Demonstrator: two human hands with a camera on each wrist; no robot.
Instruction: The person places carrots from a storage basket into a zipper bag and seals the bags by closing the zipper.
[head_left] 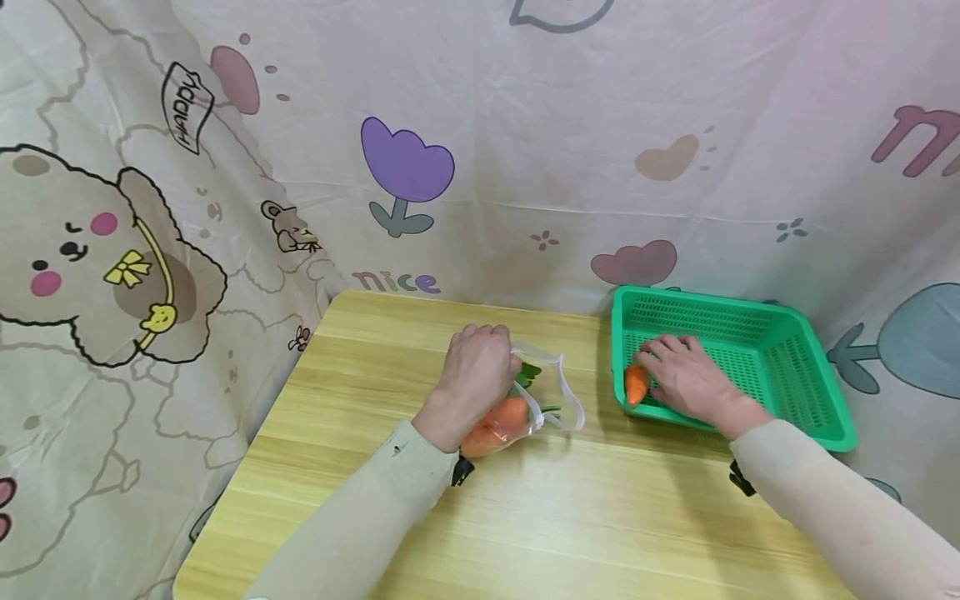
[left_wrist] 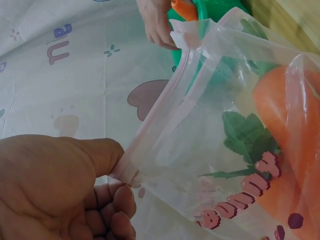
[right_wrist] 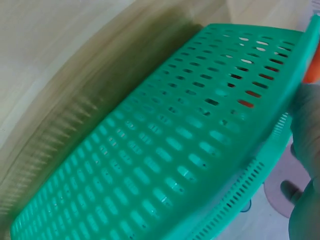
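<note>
My left hand [head_left: 476,371] pinches the white-edged mouth of a clear zip bag [left_wrist: 200,140] between thumb and fingers. Inside the bag lie orange carrots [head_left: 506,417] with green leafy tops [left_wrist: 250,135]; the bag's mouth gapes toward the right. Pink "Bunny" lettering is printed on its front. Over the left end of a green perforated basket [head_left: 821,392], my right hand [head_left: 690,379] holds a small orange carrot [head_left: 636,383], its pointed end downward. Only part of this hand shows in the right wrist view, and the fingers' contact with the carrot is mostly hidden.
Both the bag and the basket are on a light wooden table [head_left: 360,350], the basket at the back right. A printed cloth [head_left: 487,167] hangs behind the table and along its left side. The basket's raised rim runs beneath my right wrist.
</note>
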